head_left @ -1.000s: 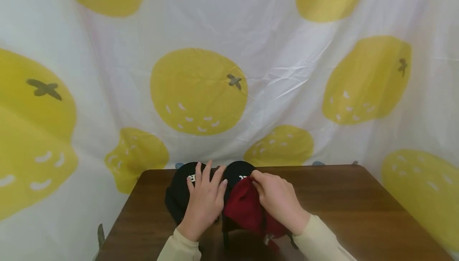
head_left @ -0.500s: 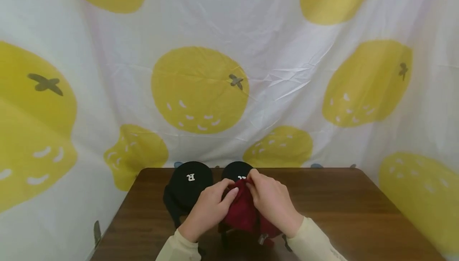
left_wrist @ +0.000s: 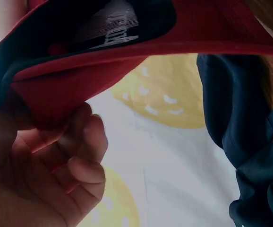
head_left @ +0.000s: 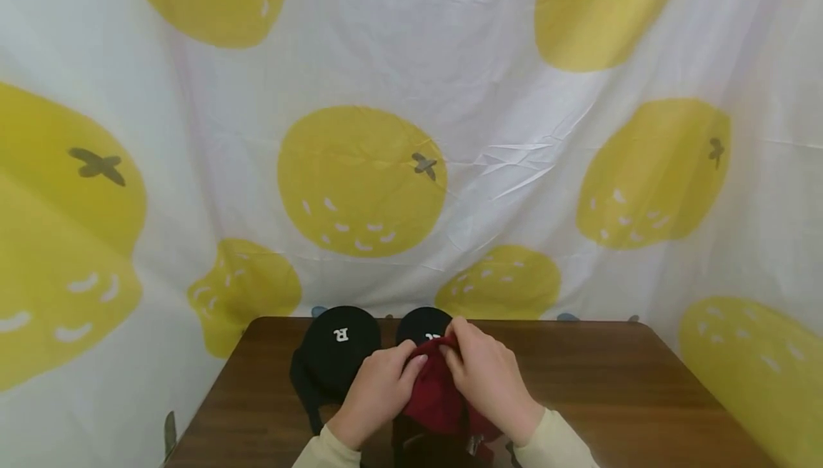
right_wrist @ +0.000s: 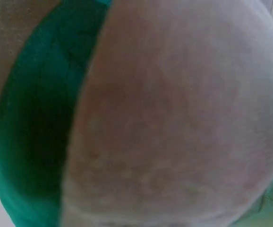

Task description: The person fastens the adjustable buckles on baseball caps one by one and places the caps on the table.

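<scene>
Both hands hold a dark red baseball cap (head_left: 437, 404) in front of me in the head view. My left hand (head_left: 379, 386) pinches its upper edge from the left. My right hand (head_left: 491, 375) grips the same edge from the right. The left wrist view shows the red cap's inside (left_wrist: 80, 90), with a dark lining and a pale label, above the left hand's curled fingers. A black cap (head_left: 343, 357) with a white R stands left of my left hand. Another black cap (head_left: 421, 320) with white lettering is partly hidden behind the red cap. The right wrist view is mostly blurred skin.
The caps are on a brown wooden table (head_left: 611, 382); its far edge runs behind the black caps. A white cloth (head_left: 501, 82) with yellow lemon prints hangs behind and on both sides.
My left hand has left the left black cap and moved to the red cap, pinching its edge beside the right hand. The right hand keeps its grip. The head view has tilted slightly up.
</scene>
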A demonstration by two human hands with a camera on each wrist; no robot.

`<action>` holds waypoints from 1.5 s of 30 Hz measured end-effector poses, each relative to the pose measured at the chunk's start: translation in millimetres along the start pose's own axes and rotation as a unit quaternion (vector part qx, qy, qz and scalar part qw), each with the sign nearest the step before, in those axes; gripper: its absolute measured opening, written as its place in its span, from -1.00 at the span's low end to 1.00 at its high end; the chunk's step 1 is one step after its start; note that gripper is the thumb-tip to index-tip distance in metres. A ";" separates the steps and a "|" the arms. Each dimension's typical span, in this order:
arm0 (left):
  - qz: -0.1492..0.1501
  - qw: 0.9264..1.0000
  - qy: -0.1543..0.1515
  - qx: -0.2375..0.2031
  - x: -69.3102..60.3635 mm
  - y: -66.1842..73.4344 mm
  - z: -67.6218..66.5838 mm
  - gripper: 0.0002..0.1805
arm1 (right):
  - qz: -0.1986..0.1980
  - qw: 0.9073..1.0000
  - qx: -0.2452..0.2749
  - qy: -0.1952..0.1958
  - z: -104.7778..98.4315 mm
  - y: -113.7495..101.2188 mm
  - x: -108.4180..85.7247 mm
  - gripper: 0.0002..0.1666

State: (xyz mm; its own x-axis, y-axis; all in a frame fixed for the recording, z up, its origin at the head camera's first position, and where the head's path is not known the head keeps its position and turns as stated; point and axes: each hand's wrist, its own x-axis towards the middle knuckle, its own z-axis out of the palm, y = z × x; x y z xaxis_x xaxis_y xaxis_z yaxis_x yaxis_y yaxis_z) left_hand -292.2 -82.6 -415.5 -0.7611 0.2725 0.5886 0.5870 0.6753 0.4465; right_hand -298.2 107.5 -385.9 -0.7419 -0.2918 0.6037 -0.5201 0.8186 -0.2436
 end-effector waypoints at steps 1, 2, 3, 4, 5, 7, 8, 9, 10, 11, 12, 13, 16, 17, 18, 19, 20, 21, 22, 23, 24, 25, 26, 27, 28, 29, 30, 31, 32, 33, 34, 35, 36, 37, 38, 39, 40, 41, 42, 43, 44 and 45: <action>0.003 1.000 0.005 0.007 0.1 0.7 0.4 -0.76 | 0.001 1.000 0.001 0.003 0.0 0.7 -0.6 -0.75; 0.005 1.000 0.011 0.016 0.4 1.4 0.9 -0.75 | 0.001 1.000 0.002 0.005 -0.1 1.5 -1.0 -0.74; 0.006 1.000 0.016 0.023 0.7 2.1 1.3 -0.75 | 0.003 1.000 0.004 0.008 -0.4 2.2 -1.4 -0.74; 0.005 0.999 0.020 0.031 1.1 2.8 1.7 -0.75 | 0.005 1.000 0.006 0.011 -0.8 3.0 -1.6 -0.73; 0.004 0.999 0.023 0.040 1.5 3.3 2.3 -0.75 | 0.005 1.000 0.007 0.014 -1.5 3.5 -1.8 -0.72; -0.002 0.998 0.028 0.054 2.2 4.1 3.4 -0.74 | 0.006 1.000 0.009 0.018 -3.5 4.3 -1.9 -0.70; -0.006 0.998 0.029 0.059 2.7 4.1 4.3 -0.74 | 0.005 1.000 0.009 0.020 -4.7 4.6 -2.1 -0.69; -0.009 0.998 0.030 0.062 3.0 4.0 5.0 -0.74 | 0.005 1.000 0.008 0.022 -6.2 4.8 -2.3 -0.66; -0.012 0.997 0.030 0.065 3.2 4.0 5.7 -0.74 | 0.003 1.000 0.007 0.025 -7.9 5.0 -2.7 -0.64; -0.014 0.997 0.031 0.067 3.3 3.9 6.4 -0.74 | 0.000 1.000 0.004 0.027 -9.7 5.1 -3.3 -0.61; -0.016 0.997 0.032 0.066 3.3 3.7 6.9 -0.73 | -0.003 1.000 0.001 0.030 -11.6 5.3 -4.0 -0.58; -0.016 0.997 0.035 0.066 3.4 3.4 7.3 -0.73 | -0.006 0.999 -0.002 0.034 -13.7 5.4 -4.7 -0.55; -0.021 0.997 0.042 0.068 3.5 2.5 8.0 -0.72 | -0.022 0.998 -0.016 0.053 -19.7 5.4 -7.5 -0.50; -0.025 0.996 0.043 0.068 3.7 1.9 8.0 -0.72 | -0.029 0.998 -0.021 0.060 -21.5 5.2 -8.6 -0.49; -0.029 0.996 0.044 0.066 4.0 1.3 7.9 -0.72 | -0.037 0.997 -0.025 0.067 -23.3 4.9 -9.6 -0.50; -0.034 0.996 0.045 0.067 4.3 0.4 7.7 -0.72 | -0.046 0.996 -0.025 0.073 -24.9 4.3 -10.7 -0.50; -0.041 0.996 0.044 0.067 4.6 -0.6 7.5 -0.72 | -0.057 0.995 -0.025 0.078 -26.2 3.7 -11.9 -0.51; -0.046 0.996 0.045 0.067 5.0 -1.5 6.8 -0.72 | -0.067 0.994 -0.024 0.081 -27.4 3.0 -13.1 -0.52; -0.052 0.995 0.046 0.068 5.3 -2.3 6.1 -0.73 | -0.078 0.993 -0.022 0.082 -28.3 2.2 -14.3 -0.53; -0.057 0.995 0.048 0.069 5.5 -3.4 5.6 -0.73 | -0.089 0.992 -0.020 0.082 -28.9 1.5 -15.5 -0.54; -0.062 0.994 0.050 0.070 5.7 -4.4 5.0 -0.74 | -0.099 0.992 -0.016 0.081 -29.5 0.7 -16.6 -0.55; -0.064 0.994 0.052 0.069 5.8 -5.3 4.3 -0.74 | -0.108 0.991 -0.012 0.078 -30.1 0.1 -17.8 -0.56; -0.068 0.994 0.054 0.068 6.0 -5.9 3.6 -0.75 | -0.115 0.990 -0.008 0.076 -30.3 -0.2 -19.0 -0.56; -0.071 0.994 0.053 0.063 6.1 -6.5 3.1 -0.75 | -0.120 0.990 -0.004 0.073 -30.3 -0.2 -20.1 -0.56; -0.075 0.994 0.051 0.058 6.2 -7.3 3.0 -0.75 | -0.124 0.990 -0.002 0.070 -30.3 0.1 -21.4 -0.55; -0.079 0.994 0.048 0.053 6.4 -8.2 3.0 -0.75 | -0.126 0.990 0.000 0.067 -30.2 0.6 -22.7 -0.54; -0.083 0.994 0.044 0.048 6.5 -8.9 3.1 -0.75 | -0.127 0.990 0.001 0.065 -30.0 1.3 -24.1 -0.51; -0.085 0.994 0.042 0.045 6.7 -10.1 2.8 -0.74 | -0.130 0.989 0.002 0.064 -29.3 2.0 -24.9 -0.48; -0.088 0.994 0.039 0.044 7.0 -11.5 2.8 -0.74 | -0.134 0.989 0.003 0.062 -28.1 3.0 -25.7 -0.44; -0.091 0.994 0.037 0.041 7.0 -12.8 2.7 -0.73 | -0.138 0.989 0.002 0.061 -26.8 4.0 -26.6 -0.40; -0.092 0.994 0.036 0.040 7.1 -14.1 2.7 -0.73 | -0.143 0.988 0.002 0.059 -25.6 4.9 -27.6 -0.35; -0.093 0.994 0.035 0.040 7.1 -15.4 2.6 -0.73 | -0.151 0.987 0.003 0.057 -23.9 5.9 -28.7 -0.30; -0.095 0.994 0.034 0.039 7.2 -16.7 2.6 -0.72 | -0.161 0.985 0.005 0.057 -22.1 7.1 -29.7 -0.25; -0.098 0.994 0.032 0.037 7.2 -17.8 2.4 -0.72 | -0.172 0.984 0.005 0.055 -20.1 8.3 -31.0 -0.20; -0.101 0.994 0.031 0.034 7.2 -18.9 2.3 -0.72 | -0.181 0.982 0.006 0.054 -18.1 9.5 -32.4 -0.15; -0.105 0.994 0.029 0.032 7.3 -19.9 2.3 -0.71 | -0.190 0.980 0.006 0.053 -16.3 10.7 -33.9 -0.10; -0.108 0.993 0.028 0.030 7.4 -20.8 2.1 -0.71 | -0.199 0.979 0.006 0.051 -14.4 12.1 -35.4 -0.06; -0.111 0.993 0.027 0.028 7.6 -21.6 1.9 -0.72 | -0.205 0.978 0.005 0.048 -12.5 13.4 -36.9 -0.02; -0.114 0.993 0.026 0.025 7.9 -22.3 1.7 -0.71 | -0.208 0.977 0.003 0.044 -10.7 14.9 -38.5 0.03; -0.115 0.993 0.026 0.023 8.1 -23.0 1.5 -0.71 | -0.210 0.977 0.001 0.038 -8.7 16.5 -40.2 0.07; -0.117 0.993 0.026 0.021 8.3 -23.5 1.2 -0.71 | -0.210 0.977 -0.002 0.032 -6.8 18.1 -41.6 0.11; -0.118 0.993 0.026 0.019 8.5 -23.9 1.1 -0.72 | -0.211 0.977 -0.005 0.025 -4.8 19.7 -43.0 0.15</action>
State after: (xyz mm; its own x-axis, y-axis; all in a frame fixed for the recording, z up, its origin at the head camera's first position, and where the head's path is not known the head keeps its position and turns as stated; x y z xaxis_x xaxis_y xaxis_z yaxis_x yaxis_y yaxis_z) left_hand -313.0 -95.7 -421.9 -0.8597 0.0687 0.5061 0.3833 0.7416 0.5505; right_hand -274.5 138.5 -413.0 -0.4409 -0.5790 0.6858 -0.7706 0.6360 0.0416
